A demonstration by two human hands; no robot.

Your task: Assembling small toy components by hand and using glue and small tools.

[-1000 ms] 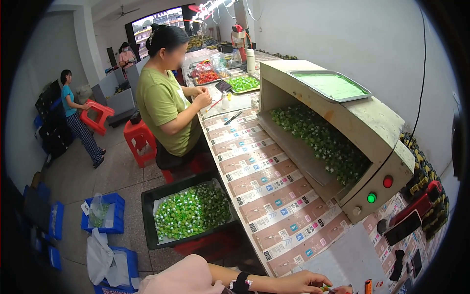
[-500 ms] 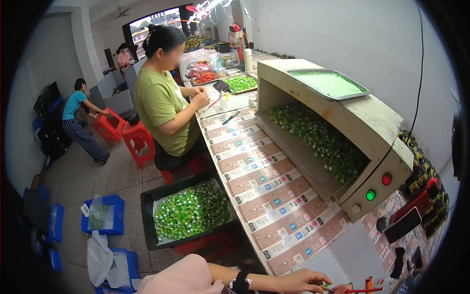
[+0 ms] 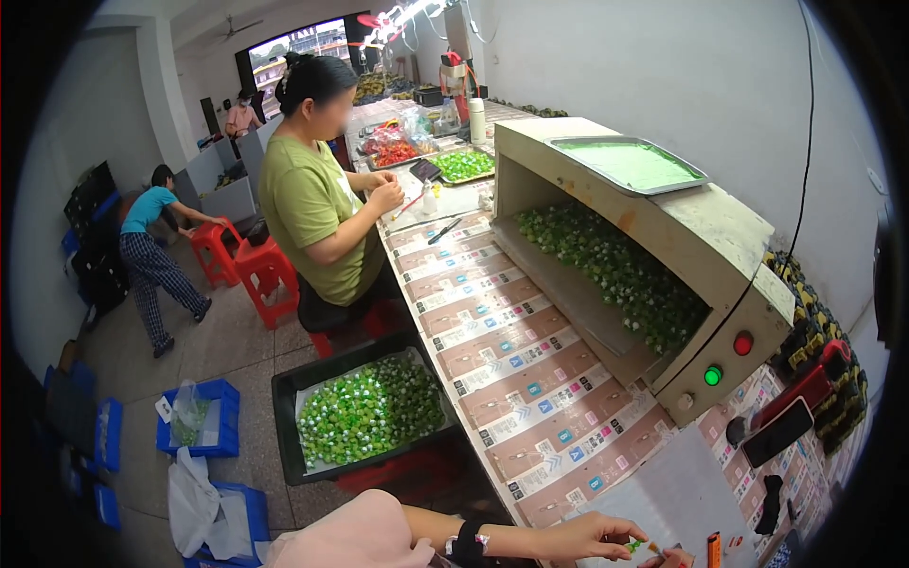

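Observation:
My left hand [image 3: 598,537] reaches in from the lower edge, a dark band on its wrist. Thumb and fingertips pinch a small bright green piece [image 3: 633,546]. Beside it my right hand [image 3: 670,559] shows only in part at the bottom edge. Its closed fingers hold a slim brush [image 3: 653,546], whose brownish tip points at the green piece; whether they touch I cannot tell. Both hands are over a pale grey sheet [image 3: 677,488] on the table. An orange cutter knife [image 3: 714,549] lies to the right of my right hand.
A beige machine [image 3: 734,308] with a conveyor belt holds many green pieces; a tray [image 3: 625,163] rests on top. Left of the table, a black crate [image 3: 284,417] holds more. A co-worker in green [image 3: 308,199] sits farther up. A phone [image 3: 778,434] leans at right.
The brush's red handle, seen stretching right before, no longer shows; its tip now points up-left toward the green piece. At the back left, a person has shifted with a red stool.

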